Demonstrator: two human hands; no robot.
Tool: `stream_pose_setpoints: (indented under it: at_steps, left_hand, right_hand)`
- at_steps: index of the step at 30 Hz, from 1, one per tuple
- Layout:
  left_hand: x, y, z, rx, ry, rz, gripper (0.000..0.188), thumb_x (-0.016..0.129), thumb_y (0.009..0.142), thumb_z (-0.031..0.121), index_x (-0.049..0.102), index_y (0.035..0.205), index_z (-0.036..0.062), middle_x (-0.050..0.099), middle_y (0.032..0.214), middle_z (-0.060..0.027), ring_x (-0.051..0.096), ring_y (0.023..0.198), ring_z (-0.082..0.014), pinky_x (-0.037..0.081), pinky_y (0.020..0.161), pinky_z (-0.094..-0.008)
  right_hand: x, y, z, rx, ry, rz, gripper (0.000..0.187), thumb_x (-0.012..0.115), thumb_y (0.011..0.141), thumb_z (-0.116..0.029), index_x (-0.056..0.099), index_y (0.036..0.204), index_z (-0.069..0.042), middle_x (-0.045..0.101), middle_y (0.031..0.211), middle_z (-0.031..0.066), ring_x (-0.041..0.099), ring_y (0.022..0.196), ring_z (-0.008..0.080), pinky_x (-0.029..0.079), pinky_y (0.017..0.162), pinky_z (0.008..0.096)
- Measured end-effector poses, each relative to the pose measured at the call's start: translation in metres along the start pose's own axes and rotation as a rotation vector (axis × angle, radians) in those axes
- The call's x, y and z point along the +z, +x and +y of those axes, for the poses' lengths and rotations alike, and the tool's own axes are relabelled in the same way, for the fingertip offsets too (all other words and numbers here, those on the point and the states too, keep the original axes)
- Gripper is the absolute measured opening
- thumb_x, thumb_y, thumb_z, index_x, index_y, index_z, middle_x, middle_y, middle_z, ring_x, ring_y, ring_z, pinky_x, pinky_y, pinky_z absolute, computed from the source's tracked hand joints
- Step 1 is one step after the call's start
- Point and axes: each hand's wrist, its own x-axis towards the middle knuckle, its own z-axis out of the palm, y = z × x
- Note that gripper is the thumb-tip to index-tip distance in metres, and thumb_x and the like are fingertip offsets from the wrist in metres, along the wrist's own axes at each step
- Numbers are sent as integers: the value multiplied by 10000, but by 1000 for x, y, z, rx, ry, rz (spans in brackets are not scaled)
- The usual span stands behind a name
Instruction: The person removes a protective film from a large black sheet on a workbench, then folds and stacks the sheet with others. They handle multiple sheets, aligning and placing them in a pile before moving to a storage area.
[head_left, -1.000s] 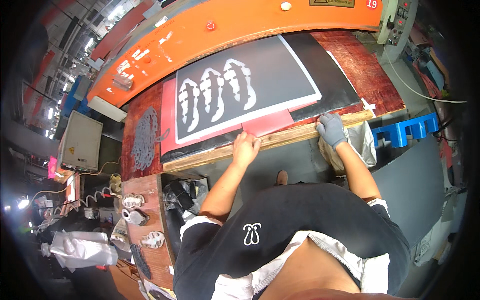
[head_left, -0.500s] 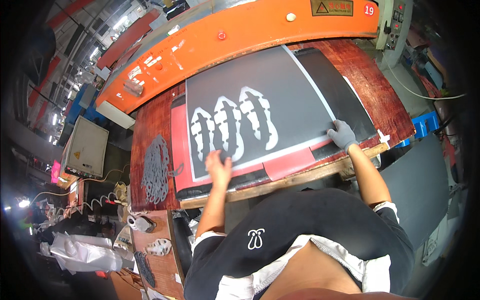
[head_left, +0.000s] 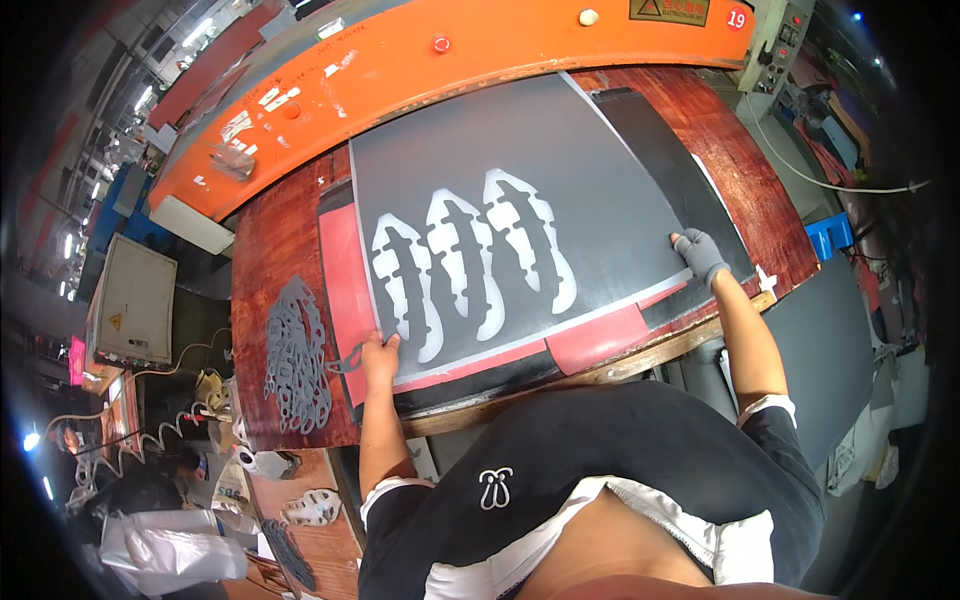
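Observation:
A large dark grey sheet lies over a slightly bigger white sheet. Three shoe-shaped cut-outs in its left half show white through them. My bare left hand is closed at the grey sheet's near left corner, thumb on top; the fingertips are partly hidden. At the near right corner, my right hand in a grey glove pinches the sheet's edge. A small grey cut piece lies beside my left hand, close to a heap of grey cut-out pieces.
An orange machine beam with a red button spans the far side of the red-brown table. Black and pink pads lie under the sheets. A side bench holds a tape roll and more pieces. A blue crate stands right.
My left hand has moved left and nearer, from beside the cut-outs to the sheet's corner, and closed there. My right hand stays at the right edge. Less white shows along that edge.

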Motion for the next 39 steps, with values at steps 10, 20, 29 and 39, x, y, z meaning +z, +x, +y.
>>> stream_pose_setpoints:
  at_steps: [10, 20, 29, 39]
  left_hand:
    - [-86, -47, -4, -344, -457, -813, 223, 607, 836, 151, 583, 1046, 81, 573, 845, 35, 493, 650, -52, 417, 552, -194]
    - [-8, 136, 44, -303, -607, -423, 312, 550, 886, 285, 531, 1056, 23, 576, 946, -81, 570, 778, -155, 461, 540, -298]
    - [27, 165, 26, -86, -399, -203, 300, 491, 908, 193, 523, 1061, -63, 581, 1028, -150, 543, 914, -224, 421, 831, -346]
    - [-4, 64, 79, 245, -374, -296, 299, 473, 891, 68, 487, 1147, -85, 567, 1077, -153, 542, 932, -216, 431, 841, -325]
  right_hand:
    - [-44, -100, 32, 230, 100, -267, 301, 642, 821, -300, 629, 897, -9, 596, 783, -7, 525, 712, 83, 434, 649, 225]
    - [14, 72, -35, 221, 116, -154, 423, 590, 817, -329, 585, 1110, -24, 624, 990, 103, 593, 879, 177, 450, 811, 301]
    - [17, 32, -23, 15, -108, 25, 475, 571, 813, -297, 527, 1193, -16, 569, 1150, 179, 529, 1088, 301, 395, 933, 343]
    - [-16, -84, 3, -158, -109, 213, 295, 515, 837, -230, 579, 1059, -46, 622, 973, 150, 587, 914, 291, 450, 801, 361]
